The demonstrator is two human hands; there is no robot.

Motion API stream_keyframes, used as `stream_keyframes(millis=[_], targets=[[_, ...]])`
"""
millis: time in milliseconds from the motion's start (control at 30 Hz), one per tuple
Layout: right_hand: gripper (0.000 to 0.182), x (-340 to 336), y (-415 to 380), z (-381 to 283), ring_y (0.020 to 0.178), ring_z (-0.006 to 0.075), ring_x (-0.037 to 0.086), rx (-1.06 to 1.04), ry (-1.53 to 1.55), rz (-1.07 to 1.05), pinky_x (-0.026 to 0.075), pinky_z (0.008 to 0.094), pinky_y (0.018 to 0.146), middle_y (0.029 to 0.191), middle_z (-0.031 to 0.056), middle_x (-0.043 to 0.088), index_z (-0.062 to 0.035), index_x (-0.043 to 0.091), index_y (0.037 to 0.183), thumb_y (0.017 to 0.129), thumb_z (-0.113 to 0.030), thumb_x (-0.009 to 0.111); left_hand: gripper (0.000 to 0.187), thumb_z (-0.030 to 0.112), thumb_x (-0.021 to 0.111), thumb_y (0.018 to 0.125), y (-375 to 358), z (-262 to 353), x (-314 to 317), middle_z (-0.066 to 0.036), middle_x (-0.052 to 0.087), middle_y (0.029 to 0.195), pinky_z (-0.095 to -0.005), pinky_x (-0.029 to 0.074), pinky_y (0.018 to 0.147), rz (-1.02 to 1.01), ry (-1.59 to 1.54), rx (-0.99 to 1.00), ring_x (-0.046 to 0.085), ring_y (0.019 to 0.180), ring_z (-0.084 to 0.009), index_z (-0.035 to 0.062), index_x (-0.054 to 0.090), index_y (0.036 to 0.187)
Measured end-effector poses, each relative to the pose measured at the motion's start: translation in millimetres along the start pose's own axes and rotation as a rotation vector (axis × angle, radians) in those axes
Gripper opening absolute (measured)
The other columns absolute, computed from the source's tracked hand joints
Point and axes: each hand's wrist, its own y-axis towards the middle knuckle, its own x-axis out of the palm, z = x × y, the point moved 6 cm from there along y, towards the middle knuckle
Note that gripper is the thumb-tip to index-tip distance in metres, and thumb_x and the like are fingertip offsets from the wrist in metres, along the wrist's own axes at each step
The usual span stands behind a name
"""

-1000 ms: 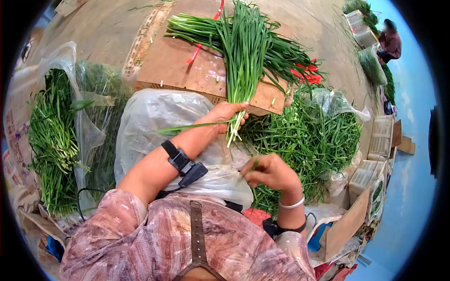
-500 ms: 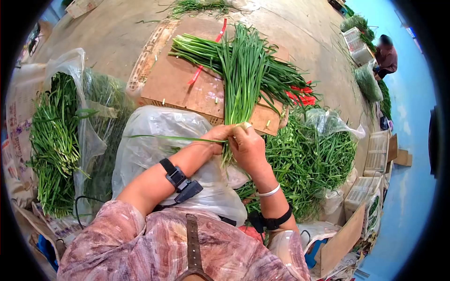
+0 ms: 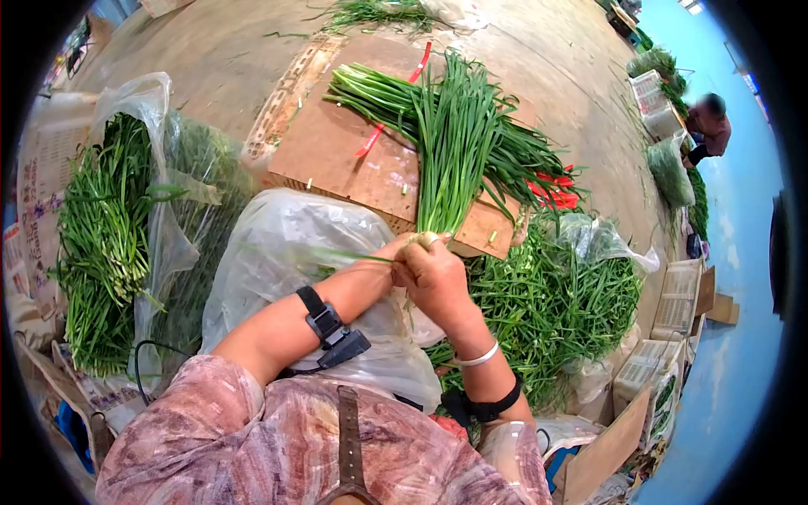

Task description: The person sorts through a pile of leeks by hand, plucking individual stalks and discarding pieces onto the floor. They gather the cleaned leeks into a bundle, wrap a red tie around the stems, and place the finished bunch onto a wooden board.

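Note:
A bunch of garlic chives (image 3: pixel 454 147) lies over the front edge of a brown board (image 3: pixel 337 156), its pale stem ends toward me. My left hand (image 3: pixel 394 255) is closed around those stem ends, partly hidden behind the other hand. My right hand (image 3: pixel 436 273) is pressed against it, fingers curled in at the stems. One loose chive leaf (image 3: pixel 337 254), blurred by motion, sticks out leftward from between my hands. Crossing beneath the bunch is a second bundle of chives (image 3: pixel 370 94), with a red tape strip (image 3: pixel 370 140) by it on the board.
Clear plastic sheeting (image 3: pixel 286 244) covers my lap. Loose chives (image 3: pixel 555 311) are heaped at right; a bagged pile of chives (image 3: pixel 105 252) stands at left. Red strips (image 3: pixel 555 192) lie at the board's right corner. White crates (image 3: pixel 677 299) line the wall, where another person (image 3: pixel 711 126) bends.
My hands have drawn slightly left and closer together, the right one turning over the stems. The view has shifted a little; the bunch stays on the board.

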Motion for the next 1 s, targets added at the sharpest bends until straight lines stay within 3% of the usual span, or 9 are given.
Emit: stream_keyframes(millis=[100,133,333,500,633,733,833,867,1000], targets=[[0.014,-13.2,8.5,4.9,0.068,0.0301,0.057,0.020,0.089,0.084,0.047,0.0360,0.058,0.073,0.0123,0.055,-0.0035,0.056,0.080,0.070,-0.003,0.066,0.015,0.026,0.060,0.082,27.7,-6.6,-45.1,-0.003,0.057,0.073,-0.0283,0.049,0.058,-0.157,-0.214,0.712,0.057,0.065,-0.0138,0.0110,0.059,0.082],[0.009,-18.0,12.1,12.4,0.062,0.0228,0.058,0.047,0.188,0.176,0.047,0.0310,0.056,0.070,0.0111,0.058,-0.0009,0.055,0.077,0.073,0.000,0.062,0.014,0.026,0.058,0.081,-16.1,4.8,12.1,-0.004,0.060,0.078,-0.0278,0.051,0.063,0.471,0.143,0.382,0.060,0.073,-0.0149,0.0118,0.059,0.082],[0.013,-21.9,21.7,90.2,0.061,0.0218,0.061,0.501,0.221,0.263,0.048,0.0310,0.057,0.073,0.0133,0.063,0.0013,0.059,0.083,0.076,-0.008,0.063,0.043,0.047,0.059,0.080,-5.7,6.3,30.0,-0.013,0.064,0.080,-0.0408,0.055,0.054,0.056,-0.029,0.139,0.063,0.061,-0.0240,0.0073,0.060,0.095],[0.016,-43.3,15.3,92.5,0.065,0.0201,0.062,0.428,0.172,0.379,0.049,0.0285,0.060,0.076,0.0137,0.064,0.0031,0.060,0.085,0.078,-0.011,0.063,0.036,0.036,0.068,0.077,-8.6,0.1,27.9,-0.013,0.063,0.076,-0.0357,0.053,0.051,0.257,-0.009,0.136,0.063,0.061,-0.0229,0.0047,0.060,0.093],[0.024,-44.3,-15.7,110.3,0.068,0.0183,0.063,0.559,0.230,0.323,0.049,0.0281,0.059,0.083,0.0135,0.064,0.0053,0.059,0.098,0.082,-0.013,0.061,0.018,0.011,0.068,0.076,-11.0,-0.1,30.3,-0.008,0.062,0.073,-0.0281,0.047,0.047,0.520,0.356,0.160,0.057,0.055,-0.0152,0.0040,0.060,0.090],[0.057,-8.1,-31.7,102.6,0.077,0.0143,0.059,0.863,0.946,0.258,0.047,0.0218,0.057,0.094,0.0106,0.061,0.0105,0.040,0.124,0.083,-0.020,0.063,0.023,0.007,0.067,0.072,-18.2,13.5,73.1,-0.010,0.062,0.077,-0.0296,0.046,0.051,0.732,0.942,0.340,0.058,0.058,-0.0198,0.0016,0.057,0.092],[0.041,-10.2,-12.7,75.9,0.076,0.0117,0.057,0.660,0.909,0.286,0.047,0.0223,0.065,0.092,0.0055,0.060,0.0065,0.051,0.110,0.081,-0.019,0.066,0.044,0.010,0.068,0.070,-30.5,20.5,94.9,-0.017,0.062,0.082,-0.0399,0.048,0.059,0.997,1.857,0.541,0.060,0.068,-0.0319,-0.0014,0.050,0.108],[0.036,-10.5,-7.8,69.3,0.074,0.0117,0.056,0.659,1.018,0.388,0.046,0.0235,0.066,0.088,0.0053,0.060,0.0063,0.054,0.103,0.079,-0.017,0.068,0.072,0.015,0.067,0.070,-30.4,16.8,99.0,-0.021,0.061,0.087,-0.0447,0.048,0.069,1.040,1.986,0.185,0.061,0.078,-0.0362,-0.0104,0.029,0.126],[0.025,4.5,-1.9,73.8,0.076,0.0174,0.060,0.659,1.382,0.580,0.050,0.0291,0.072,0.090,0.0105,0.062,0.0047,0.056,0.096,0.079,-0.011,0.066,0.081,0.020,0.069,0.069,-36.5,11.6,125.7,-0.024,0.057,0.102,-0.0424,0.047,0.078,1.053,2.404,0.195,0.059,0.089,-0.0388,-0.0117,0.025,0.129]])
